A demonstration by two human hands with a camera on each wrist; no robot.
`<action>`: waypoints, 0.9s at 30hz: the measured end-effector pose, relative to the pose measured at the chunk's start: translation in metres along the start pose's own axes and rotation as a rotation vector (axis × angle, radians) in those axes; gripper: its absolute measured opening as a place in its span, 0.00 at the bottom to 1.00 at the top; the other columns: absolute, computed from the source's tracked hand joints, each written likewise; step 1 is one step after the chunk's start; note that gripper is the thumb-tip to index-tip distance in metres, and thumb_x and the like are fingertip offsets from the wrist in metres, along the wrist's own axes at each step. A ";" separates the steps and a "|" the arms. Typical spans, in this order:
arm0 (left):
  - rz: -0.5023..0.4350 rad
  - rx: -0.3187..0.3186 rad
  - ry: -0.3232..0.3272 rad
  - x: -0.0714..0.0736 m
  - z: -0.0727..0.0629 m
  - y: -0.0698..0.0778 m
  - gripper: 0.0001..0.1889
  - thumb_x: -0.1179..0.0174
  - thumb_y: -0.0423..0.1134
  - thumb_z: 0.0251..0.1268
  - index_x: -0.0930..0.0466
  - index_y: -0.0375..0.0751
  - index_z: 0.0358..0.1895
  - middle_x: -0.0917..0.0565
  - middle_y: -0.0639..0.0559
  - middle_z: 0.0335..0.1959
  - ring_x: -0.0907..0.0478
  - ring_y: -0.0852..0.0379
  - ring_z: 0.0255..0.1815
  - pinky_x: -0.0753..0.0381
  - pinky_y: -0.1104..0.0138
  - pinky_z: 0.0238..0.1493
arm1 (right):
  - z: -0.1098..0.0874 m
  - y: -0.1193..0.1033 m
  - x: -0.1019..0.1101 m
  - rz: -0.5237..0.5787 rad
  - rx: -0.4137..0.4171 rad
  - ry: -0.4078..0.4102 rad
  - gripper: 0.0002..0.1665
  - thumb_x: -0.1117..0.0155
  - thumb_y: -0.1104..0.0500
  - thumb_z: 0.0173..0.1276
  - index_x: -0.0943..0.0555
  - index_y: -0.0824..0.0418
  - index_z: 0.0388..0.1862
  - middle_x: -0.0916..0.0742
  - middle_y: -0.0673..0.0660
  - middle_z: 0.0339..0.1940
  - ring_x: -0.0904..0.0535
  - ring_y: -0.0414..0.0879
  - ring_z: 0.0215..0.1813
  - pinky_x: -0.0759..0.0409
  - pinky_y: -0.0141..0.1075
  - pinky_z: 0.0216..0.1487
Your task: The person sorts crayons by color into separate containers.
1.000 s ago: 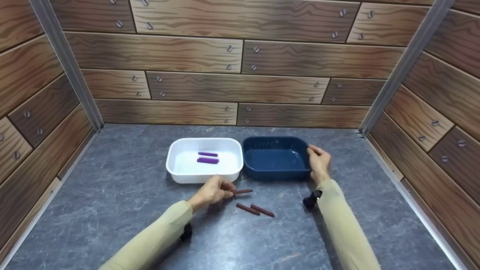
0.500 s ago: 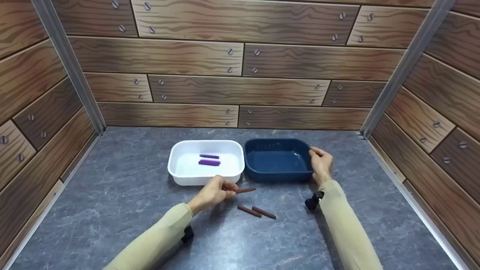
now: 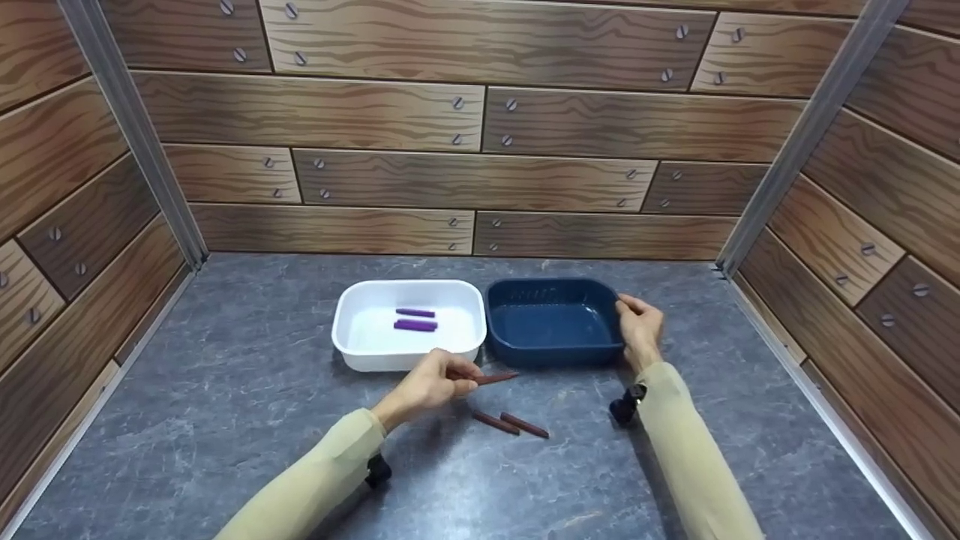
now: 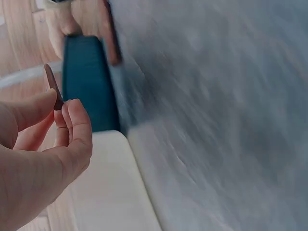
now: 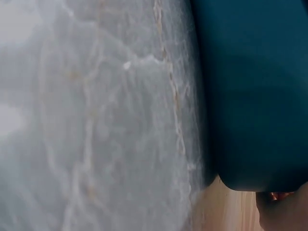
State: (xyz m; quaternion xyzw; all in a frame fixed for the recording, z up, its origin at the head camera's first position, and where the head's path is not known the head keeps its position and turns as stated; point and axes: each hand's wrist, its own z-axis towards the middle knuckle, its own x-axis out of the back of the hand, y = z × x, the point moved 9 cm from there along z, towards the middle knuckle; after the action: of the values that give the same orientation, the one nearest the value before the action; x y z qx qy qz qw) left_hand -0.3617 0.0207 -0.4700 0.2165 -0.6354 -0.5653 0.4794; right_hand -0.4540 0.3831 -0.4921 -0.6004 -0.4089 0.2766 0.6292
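Note:
My left hand [image 3: 431, 382] pinches a brown crayon [image 3: 496, 378] between thumb and fingers, just in front of the white container's near right corner. In the left wrist view the crayon [image 4: 53, 86] sticks out past the fingertips, raised off the table. Two more brown crayons [image 3: 525, 425] lie side by side on the table, nearer to me. With my right hand [image 3: 641, 328] I grip the right end of a dark blue container [image 3: 555, 356]; some of the fingers are hidden. Only part of that hand [image 5: 288, 211] shows at the lower corner of the right wrist view.
A white container [image 3: 390, 361] stands directly left of the blue one, holding several purple crayons [image 3: 415, 325]. Both sit on a grey marbled table [image 3: 247, 375]. Wood-patterned walls [image 3: 480, 176] enclose the back and sides.
My left hand has risen slightly and shifted a little right, carrying the brown crayon toward the blue container. The right hand stays at the blue container's end.

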 end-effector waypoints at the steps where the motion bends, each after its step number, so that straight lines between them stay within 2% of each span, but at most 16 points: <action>1: -0.006 -0.007 -0.004 -0.001 0.000 0.003 0.07 0.40 0.25 0.61 0.14 0.31 0.39 0.15 0.40 0.33 0.26 0.62 0.29 0.27 0.72 0.31 | 0.000 -0.001 0.000 -0.001 0.004 0.003 0.20 0.44 0.59 0.74 0.20 0.59 0.62 0.20 0.59 0.64 0.26 0.49 0.61 0.28 0.35 0.59; 3: -0.009 -0.018 -0.003 -0.003 -0.002 0.012 0.07 0.40 0.24 0.61 0.14 0.30 0.40 0.15 0.37 0.34 0.26 0.61 0.30 0.27 0.72 0.32 | 0.001 -0.004 0.000 0.000 0.016 0.009 0.20 0.43 0.59 0.74 0.20 0.60 0.62 0.19 0.59 0.63 0.25 0.48 0.60 0.27 0.33 0.57; 7: -0.005 -0.011 0.003 -0.001 0.002 0.014 0.08 0.40 0.25 0.62 0.14 0.31 0.41 0.15 0.31 0.37 0.26 0.60 0.30 0.27 0.72 0.32 | 0.001 -0.006 0.000 -0.002 0.030 0.014 0.20 0.44 0.59 0.74 0.20 0.60 0.62 0.19 0.60 0.62 0.25 0.48 0.59 0.28 0.32 0.56; 9: 0.004 0.009 0.005 0.002 0.005 0.008 0.08 0.39 0.26 0.62 0.13 0.34 0.41 0.15 0.33 0.37 0.26 0.61 0.30 0.26 0.71 0.32 | 0.001 -0.004 0.000 -0.014 0.029 0.017 0.20 0.44 0.59 0.74 0.20 0.60 0.62 0.19 0.60 0.62 0.25 0.48 0.60 0.27 0.33 0.56; 13: 0.003 0.046 0.029 0.007 0.007 0.008 0.08 0.40 0.27 0.63 0.13 0.36 0.41 0.15 0.37 0.37 0.26 0.61 0.30 0.26 0.71 0.32 | 0.001 -0.001 0.000 -0.036 0.030 0.025 0.20 0.43 0.58 0.74 0.20 0.59 0.62 0.19 0.60 0.62 0.25 0.48 0.58 0.26 0.33 0.54; 19: -0.009 -0.003 0.067 0.011 0.013 0.018 0.07 0.39 0.25 0.61 0.14 0.32 0.40 0.15 0.37 0.34 0.26 0.62 0.29 0.26 0.72 0.31 | 0.001 0.000 0.001 -0.042 0.033 0.030 0.20 0.44 0.58 0.74 0.20 0.59 0.61 0.19 0.59 0.61 0.24 0.48 0.58 0.26 0.33 0.54; 27: 0.039 -0.025 0.107 0.012 0.026 0.026 0.07 0.39 0.26 0.61 0.14 0.33 0.40 0.14 0.41 0.33 0.25 0.60 0.30 0.27 0.72 0.29 | 0.001 0.002 0.000 -0.030 0.035 0.028 0.19 0.44 0.59 0.74 0.20 0.60 0.61 0.18 0.60 0.60 0.24 0.48 0.57 0.26 0.33 0.54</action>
State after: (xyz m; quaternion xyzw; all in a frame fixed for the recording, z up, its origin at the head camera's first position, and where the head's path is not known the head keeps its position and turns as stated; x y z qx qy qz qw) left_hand -0.3820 0.0315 -0.4389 0.2282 -0.6058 -0.5515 0.5261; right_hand -0.4541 0.3839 -0.4939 -0.5868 -0.4042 0.2657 0.6494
